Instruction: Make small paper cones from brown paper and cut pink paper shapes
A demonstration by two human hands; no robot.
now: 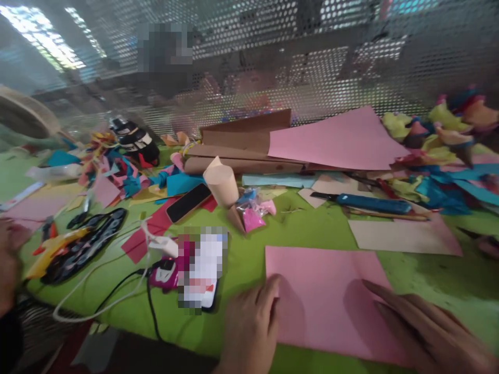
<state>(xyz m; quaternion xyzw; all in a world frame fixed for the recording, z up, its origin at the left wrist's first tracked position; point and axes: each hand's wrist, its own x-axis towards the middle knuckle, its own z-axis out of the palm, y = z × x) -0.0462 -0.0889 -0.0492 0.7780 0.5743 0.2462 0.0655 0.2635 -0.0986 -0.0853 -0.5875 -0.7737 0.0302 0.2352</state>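
**Pink sheet (pixel 323 301) at the near side of a green bench (pixel 312 223)**

The left hand (pixel 251 322) has its curled fingers at the sheet's left edge; whether its grip pinches the paper or only presses on it, I cannot tell. The right hand (pixel 424 322) is outstretched, fingers long and not closed, reaching over the sheet's right side. The sheet lies flat between the two hands.

Just left of the left hand is a phone (pixel 202 270) with a lit screen, beside a magenta power strip (pixel 166 274) with a white plug (pixel 163 245) and cables. Beyond the sheet stand a beige paper cone (pixel 222 182) and, next to it, a small clear bag (pixel 253 210) with blue and pink contents. A dark phone (pixel 188 203) lies left of the cone, partly over red paper (pixel 150 234). To the right, a blue cutter (pixel 370 203) lies behind a pale card (pixel 401 236). Farther back, a large pink sheet (pixel 337 140) leans by brown cardboard (pixel 241 132), before a perforated screen (pixel 253 98). At the far left, another person's hand (pixel 5 265) is blurred.
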